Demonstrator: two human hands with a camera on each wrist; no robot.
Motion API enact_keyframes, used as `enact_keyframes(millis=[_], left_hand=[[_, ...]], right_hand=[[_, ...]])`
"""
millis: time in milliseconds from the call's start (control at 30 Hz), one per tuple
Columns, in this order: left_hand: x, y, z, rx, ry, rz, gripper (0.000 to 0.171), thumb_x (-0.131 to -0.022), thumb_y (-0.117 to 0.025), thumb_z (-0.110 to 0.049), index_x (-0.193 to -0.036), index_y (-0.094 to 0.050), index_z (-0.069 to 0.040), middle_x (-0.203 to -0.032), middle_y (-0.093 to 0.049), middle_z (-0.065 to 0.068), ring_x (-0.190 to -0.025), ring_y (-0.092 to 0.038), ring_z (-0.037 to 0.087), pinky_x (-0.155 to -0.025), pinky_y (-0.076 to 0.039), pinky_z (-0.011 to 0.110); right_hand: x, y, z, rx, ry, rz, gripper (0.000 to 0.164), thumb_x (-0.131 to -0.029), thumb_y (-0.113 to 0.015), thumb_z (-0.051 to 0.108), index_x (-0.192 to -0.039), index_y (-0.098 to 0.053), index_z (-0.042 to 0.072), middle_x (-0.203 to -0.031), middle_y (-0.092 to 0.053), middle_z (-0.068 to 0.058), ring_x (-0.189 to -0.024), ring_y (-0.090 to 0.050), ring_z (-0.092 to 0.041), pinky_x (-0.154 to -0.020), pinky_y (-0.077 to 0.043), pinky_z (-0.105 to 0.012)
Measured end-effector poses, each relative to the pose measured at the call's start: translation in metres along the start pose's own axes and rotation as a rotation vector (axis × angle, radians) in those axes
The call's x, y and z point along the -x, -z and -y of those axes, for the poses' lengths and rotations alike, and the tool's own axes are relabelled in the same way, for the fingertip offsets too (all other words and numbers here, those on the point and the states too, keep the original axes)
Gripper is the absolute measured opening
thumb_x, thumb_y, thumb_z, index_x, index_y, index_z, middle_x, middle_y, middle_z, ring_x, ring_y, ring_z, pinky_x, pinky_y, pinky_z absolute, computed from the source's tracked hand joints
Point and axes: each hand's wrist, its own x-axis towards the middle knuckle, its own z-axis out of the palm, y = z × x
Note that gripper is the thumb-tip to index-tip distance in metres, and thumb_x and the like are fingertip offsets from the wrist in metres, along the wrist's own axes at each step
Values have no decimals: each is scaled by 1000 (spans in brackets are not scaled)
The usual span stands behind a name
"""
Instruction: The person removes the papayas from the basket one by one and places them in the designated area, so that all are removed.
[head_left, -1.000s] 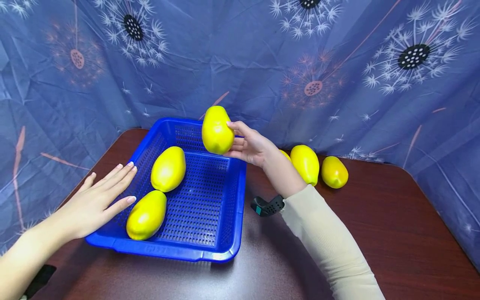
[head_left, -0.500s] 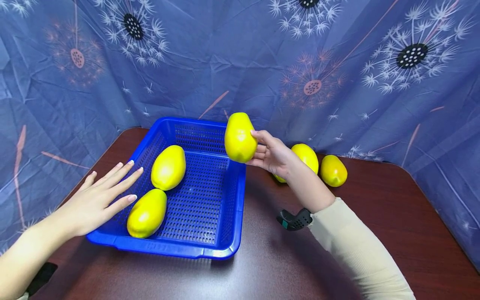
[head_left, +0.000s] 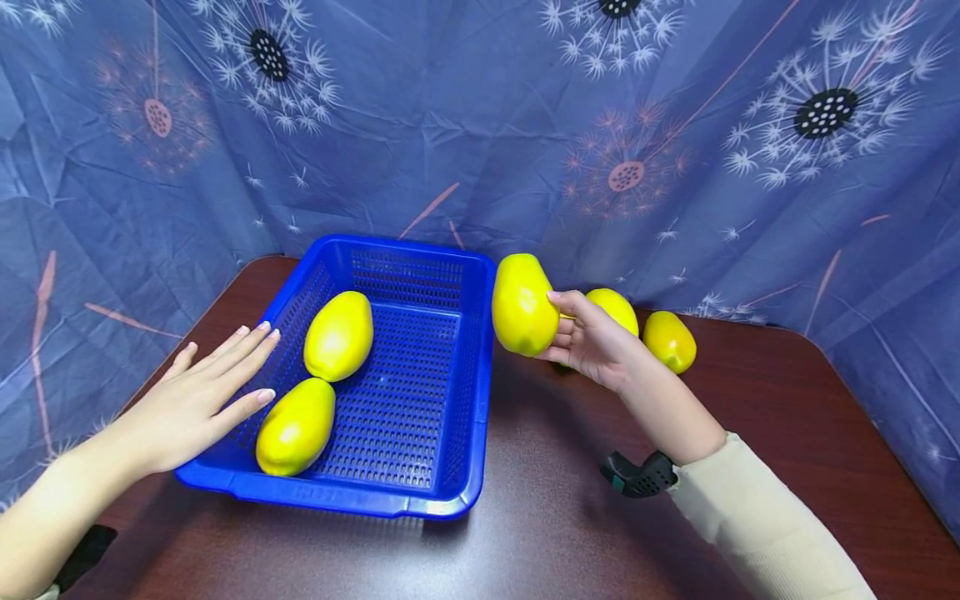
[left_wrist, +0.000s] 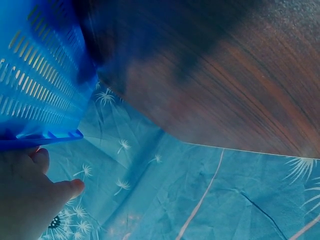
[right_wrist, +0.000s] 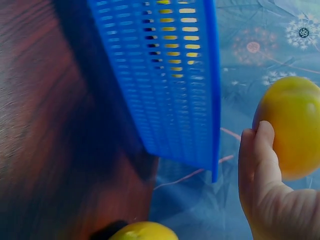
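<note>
In the head view my right hand [head_left: 592, 342] holds up a smooth yellow oval fruit [head_left: 525, 305], mango-like in shape, just outside the right rim of a blue plastic basket [head_left: 480, 417]. The right wrist view shows the fingers against one side of this fruit [right_wrist: 295, 130]. My left hand [head_left: 198, 400] lies with spread, straight fingers over the basket's left rim. Two similar yellow fruits, a rear one [head_left: 339, 336] and a front one [head_left: 296, 427], lie inside on the left half of the basket floor, end to end.
Right of the basket, a yellow fruit [head_left: 615, 310] is partly hidden behind my right hand, and another [head_left: 670, 342] sits farther right on the dark brown wooden table [head_left: 787, 433]. A blue dandelion-print cloth [head_left: 495, 125] hangs along the table's back edge.
My right hand has carried the yellow fruit from above the basket's back right to the right and lower, past the rim. The left hand has stayed nearly still.
</note>
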Motion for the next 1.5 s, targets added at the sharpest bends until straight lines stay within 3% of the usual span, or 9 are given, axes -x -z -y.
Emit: enact_keyframes(millis=[500,1067,1267,1500], left_hand=[[0,-1,1,-7,3,-2,66,-96,-47,-38,-151,-16,-16,-155,-16,9,-143,-2,22,-104,12,60],[0,1,1,-5,3,6,67,-96,-47,-37,-151,-15,-16,-155,-15,9,-143,-2,21,-104,13,60],[-2,1,1,-5,-2,2,68,-96,-47,-37,-151,-14,-16,-155,-16,10,-142,-3,22,-105,12,60],[-1,1,2,-10,-7,2,68,-96,-47,-37,-151,-13,-16,-155,-16,10,-142,-1,20,-105,13,59]], right_hand=[[25,32,-27,-31,-58,-22,35,-96,-48,27,-121,-38,5,-98,-67,-3,-93,-65,-17,-83,-51,-33],[38,60,-65,23,-81,20,22,-98,-43,25,-107,-56,11,-101,-66,-3,-94,-63,-16,-83,-51,-32],[45,70,-75,56,-91,-10,24,-97,-43,27,-106,-58,10,-100,-66,-3,-93,-63,-17,-84,-51,-32],[48,79,-84,70,-113,-55,29,-96,-45,28,-114,-50,5,-102,-62,-5,-94,-61,-18,-84,-50,-33]])
